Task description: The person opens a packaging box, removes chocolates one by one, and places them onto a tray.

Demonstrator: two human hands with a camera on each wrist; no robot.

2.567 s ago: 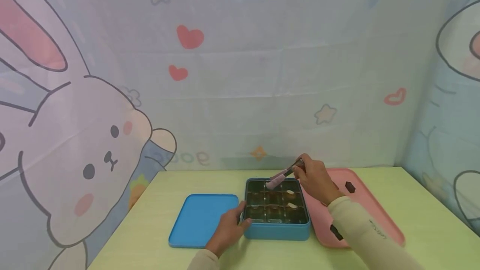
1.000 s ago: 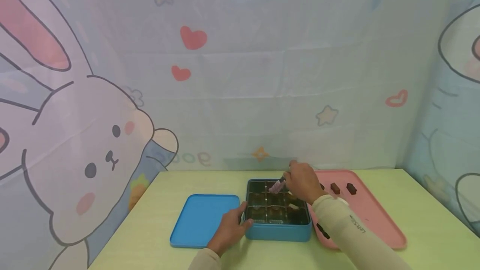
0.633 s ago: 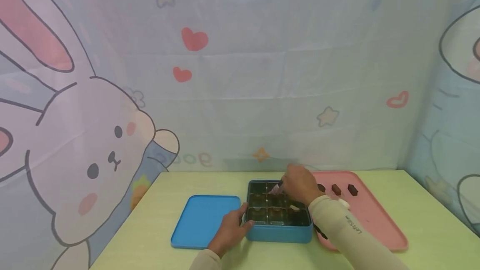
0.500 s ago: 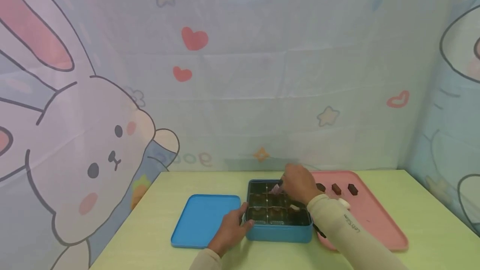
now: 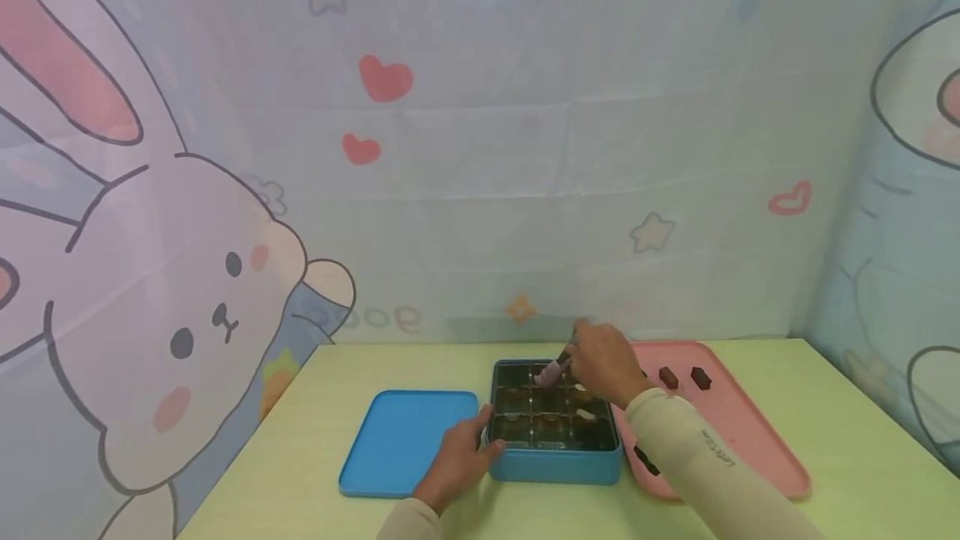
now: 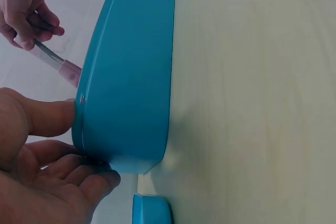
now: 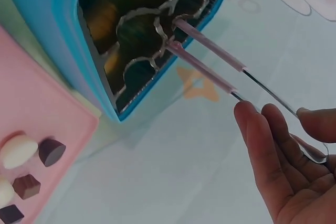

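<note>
A blue box [image 5: 555, 467] stands mid-table, with a clear divided insert [image 5: 512, 401] inside. My left hand [image 5: 459, 458] grips its front left corner, thumb at the rim and fingers against the side in the left wrist view. My right hand [image 5: 607, 361] holds pink-tipped tongs [image 7: 202, 71] between thumb and fingers. Their tips stand apart at the back middle compartment; whether anything lies between them I cannot tell. Pale chocolates [image 5: 585, 416] sit in the right column, the farther one partly behind the right hand. What the darker compartments hold is unclear.
To the right, partly under my forearm, lies a pink tray [image 5: 750, 432]. It carries dark chocolates [image 5: 701, 378], a brown one [image 7: 26, 186] and a white oval one [image 7: 19, 151]. A flat blue lid [image 5: 411, 440] lies left of the box. A printed cloth [image 5: 480, 148] hangs behind.
The tongs came down into the back middle compartment, and have since risen slightly with my right hand, their pink tips showing more. My left hand stays on the box corner.
</note>
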